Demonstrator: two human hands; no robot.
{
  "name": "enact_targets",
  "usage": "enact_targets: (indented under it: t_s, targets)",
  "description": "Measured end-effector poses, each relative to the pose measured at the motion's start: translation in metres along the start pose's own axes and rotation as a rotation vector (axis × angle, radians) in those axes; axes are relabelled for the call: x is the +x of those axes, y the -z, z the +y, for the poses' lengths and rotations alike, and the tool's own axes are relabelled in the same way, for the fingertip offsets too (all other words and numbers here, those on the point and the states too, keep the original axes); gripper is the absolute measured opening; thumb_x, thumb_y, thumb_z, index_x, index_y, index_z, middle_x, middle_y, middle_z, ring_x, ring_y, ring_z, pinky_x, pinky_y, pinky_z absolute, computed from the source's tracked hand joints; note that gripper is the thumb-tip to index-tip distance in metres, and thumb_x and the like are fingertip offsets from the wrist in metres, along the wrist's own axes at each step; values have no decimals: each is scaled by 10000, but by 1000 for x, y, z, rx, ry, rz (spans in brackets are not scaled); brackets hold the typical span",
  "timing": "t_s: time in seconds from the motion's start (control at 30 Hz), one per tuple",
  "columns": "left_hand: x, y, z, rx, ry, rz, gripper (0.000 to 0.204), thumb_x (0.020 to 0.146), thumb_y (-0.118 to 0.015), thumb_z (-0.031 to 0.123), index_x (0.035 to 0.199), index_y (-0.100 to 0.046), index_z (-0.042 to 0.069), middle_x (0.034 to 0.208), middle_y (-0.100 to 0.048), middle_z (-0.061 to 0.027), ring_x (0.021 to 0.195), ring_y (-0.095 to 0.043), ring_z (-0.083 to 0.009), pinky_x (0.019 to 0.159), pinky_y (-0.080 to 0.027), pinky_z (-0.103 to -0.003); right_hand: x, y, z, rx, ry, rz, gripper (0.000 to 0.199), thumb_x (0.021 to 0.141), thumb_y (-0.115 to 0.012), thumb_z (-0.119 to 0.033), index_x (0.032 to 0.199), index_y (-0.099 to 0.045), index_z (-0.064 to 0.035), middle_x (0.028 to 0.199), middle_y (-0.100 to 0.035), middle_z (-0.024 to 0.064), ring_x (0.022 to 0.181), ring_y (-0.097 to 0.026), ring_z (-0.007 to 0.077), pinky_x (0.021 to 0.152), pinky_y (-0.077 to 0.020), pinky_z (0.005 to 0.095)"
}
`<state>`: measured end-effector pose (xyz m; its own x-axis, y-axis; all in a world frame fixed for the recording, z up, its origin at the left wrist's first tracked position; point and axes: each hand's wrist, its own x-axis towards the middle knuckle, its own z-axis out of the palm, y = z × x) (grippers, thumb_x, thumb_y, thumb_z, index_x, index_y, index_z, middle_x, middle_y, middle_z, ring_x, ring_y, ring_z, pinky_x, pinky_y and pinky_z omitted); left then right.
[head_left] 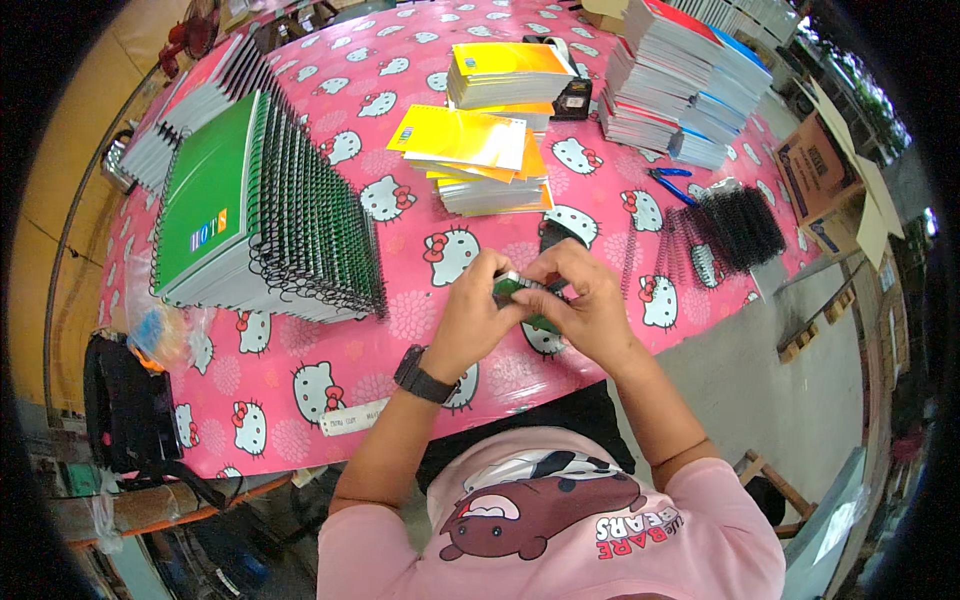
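Both my hands meet over the near middle of the pink table, closed on a small green-covered notebook (pixel 508 287) seen almost edge-on. My left hand (pixel 472 312) pinches its left end, and my right hand (pixel 588 308) grips it from the right with thumb and fingers. Just beyond my right fingers a dark strip (pixel 558 235) shows; whether it is a coil on the notebook I cannot tell. To the left stands a tall stack of green spiral notebooks (pixel 212 200) with black coils. Blue-handled pliers (pixel 672 184) lie at right, beside a heap of black spiral coils (pixel 742 225).
Yellow booklets (pixel 470 138) sit in stacks ahead, near a black tape dispenser (pixel 573 98). Red-covered (pixel 655 85) and blue-covered stacks (pixel 715 115) stand at far right. An open cardboard box (pixel 820 180) is beyond the table's right edge. A white strip (pixel 352 419) lies near the front edge.
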<state>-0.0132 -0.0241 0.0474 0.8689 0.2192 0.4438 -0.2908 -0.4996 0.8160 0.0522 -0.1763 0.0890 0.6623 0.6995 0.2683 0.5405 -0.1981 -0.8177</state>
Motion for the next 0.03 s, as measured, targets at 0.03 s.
enact_targets:
  t_s: [0.03]
  targets:
    - [2,0,2,4,-11,-11,386,703,-781,151,902,-461,64,728,-517,-13,647,-488,-93,580,-426,-258,-2,4,1,64,3,19,434,664,-791,-153,1046,-599,-75,959,-574,101,921,-557,228,800,-448,339]
